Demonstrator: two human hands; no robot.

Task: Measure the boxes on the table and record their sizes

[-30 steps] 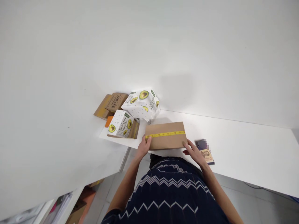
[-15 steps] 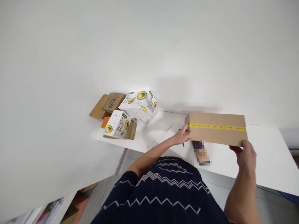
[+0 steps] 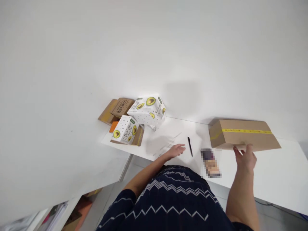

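I have the brown box at the back of the white table, on the right, close to the wall. It looks closed up: yellow tape crosses its broad face and carries on over the left end, so I'd judge the taping done on those two sides. I can't see the others.

My right hand is half curled, fingertips at the box's front edge; whether they grip it or only touch, I can't tell. Nor can I be sure the box bears fully on the table, so I'd call its placing nearly finished — letting go is what's left.

My left hand is loosely open and holds nothing, just beside a black pen. Between the hands lies a flat, pixelated item. Well to the left, a small white carton stands near a larger white carton — neither is being touched.
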